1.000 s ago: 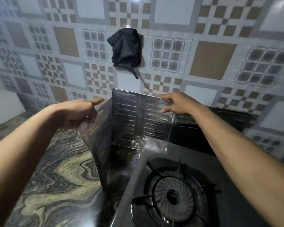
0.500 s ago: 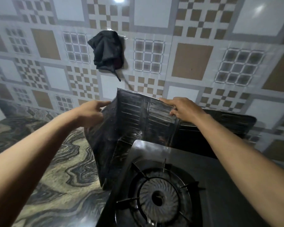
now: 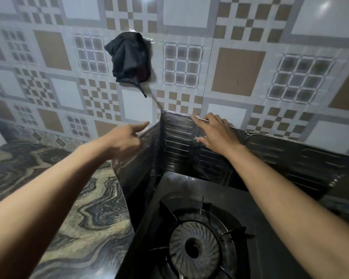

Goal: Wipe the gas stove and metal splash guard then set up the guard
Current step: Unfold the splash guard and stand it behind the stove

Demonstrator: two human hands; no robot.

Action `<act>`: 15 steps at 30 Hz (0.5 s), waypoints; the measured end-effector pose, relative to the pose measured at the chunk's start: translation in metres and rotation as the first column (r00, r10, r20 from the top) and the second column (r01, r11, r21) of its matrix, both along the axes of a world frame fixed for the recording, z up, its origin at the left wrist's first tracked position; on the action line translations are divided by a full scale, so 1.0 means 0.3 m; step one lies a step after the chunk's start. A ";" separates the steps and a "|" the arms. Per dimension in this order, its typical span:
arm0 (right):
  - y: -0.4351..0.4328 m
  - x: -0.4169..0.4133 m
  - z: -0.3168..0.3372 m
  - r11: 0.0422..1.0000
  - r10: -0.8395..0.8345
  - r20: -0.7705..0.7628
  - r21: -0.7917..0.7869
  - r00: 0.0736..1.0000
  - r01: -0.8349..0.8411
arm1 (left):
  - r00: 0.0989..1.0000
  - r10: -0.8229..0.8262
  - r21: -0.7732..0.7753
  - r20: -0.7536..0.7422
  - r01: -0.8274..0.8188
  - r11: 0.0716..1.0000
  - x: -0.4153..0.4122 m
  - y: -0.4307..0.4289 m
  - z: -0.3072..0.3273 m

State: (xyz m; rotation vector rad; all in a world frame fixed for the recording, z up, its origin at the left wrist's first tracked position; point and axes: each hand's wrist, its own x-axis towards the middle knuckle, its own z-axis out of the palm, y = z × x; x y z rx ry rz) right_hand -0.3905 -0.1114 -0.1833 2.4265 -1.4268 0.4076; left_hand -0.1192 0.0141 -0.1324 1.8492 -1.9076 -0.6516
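Note:
The metal splash guard (image 3: 175,141) stands folded around the back and left side of the black gas stove (image 3: 191,190). Its ribbed back panel is close to the tiled wall, and its left panel runs along the stove's left edge. My left hand (image 3: 123,139) holds the top edge of the left panel, index finger pointing forward. My right hand (image 3: 216,133) grips the top edge of the back panel, thumb on the front face and fingers over the rim. The burner (image 3: 193,248) and its pan supports lie below my right forearm.
A black cloth (image 3: 129,59) hangs from a hook on the patterned tile wall (image 3: 238,71) above the guard. A marbled stone countertop (image 3: 69,208) stretches to the left of the stove. The guard's right end (image 3: 330,170) reaches toward the right along the wall.
The guard has gone back toward the wall, and its left panel has swung in beside the stove's left edge. Both hands stayed on its top edge.

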 end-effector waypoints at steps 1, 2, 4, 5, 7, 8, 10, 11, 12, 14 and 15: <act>-0.011 0.007 -0.016 0.999 -0.012 -0.009 -0.036 1.000 0.011 | 0.999 0.001 -0.041 0.053 0.001 0.999 -0.009 -0.002 -0.014; -0.016 0.009 -0.026 0.998 -0.013 -0.018 -0.064 1.000 0.011 | 0.996 -0.003 -0.053 0.093 0.008 0.999 -0.019 0.001 -0.024; -0.018 0.001 -0.041 0.995 0.004 -0.041 -0.100 0.999 -0.008 | 0.985 -0.031 -0.036 0.173 0.038 0.999 -0.036 0.004 -0.039; -0.015 -0.011 -0.044 0.993 0.010 -0.046 -0.117 0.999 -0.015 | 0.977 -0.050 -0.025 0.209 0.056 0.998 -0.044 0.004 -0.043; -0.006 -0.049 -0.043 0.989 0.009 -0.031 -0.144 0.999 -0.014 | 0.971 -0.069 -0.024 0.229 0.076 0.997 -0.056 0.005 -0.042; 0.001 -0.075 -0.040 0.990 0.000 -0.018 -0.144 1.000 -0.003 | 0.972 -0.073 -0.029 0.224 0.082 0.996 -0.062 0.008 -0.036; 0.018 -0.135 -0.032 0.992 -0.021 -0.009 -0.121 1.000 0.020 | 0.971 -0.090 -0.026 0.221 0.098 0.995 -0.075 0.014 -0.021; 0.025 -0.167 -0.031 0.994 -0.025 -0.017 -0.111 1.000 0.023 | 0.969 -0.099 -0.015 0.224 0.105 0.994 -0.082 0.016 -0.014; 0.031 -0.195 -0.029 0.995 -0.026 -0.028 -0.099 0.999 0.023 | 0.967 -0.104 -0.006 0.231 0.109 0.994 -0.090 0.019 -0.009; 0.040 -0.240 -0.025 0.996 -0.030 -0.048 -0.087 0.998 0.025 | 0.965 -0.106 0.000 0.241 0.109 0.994 -0.109 0.021 -0.008; 0.044 -0.251 -0.021 0.996 -0.031 -0.057 -0.091 0.998 0.025 | 0.964 -0.107 0.002 0.244 0.109 0.994 -0.119 0.022 -0.009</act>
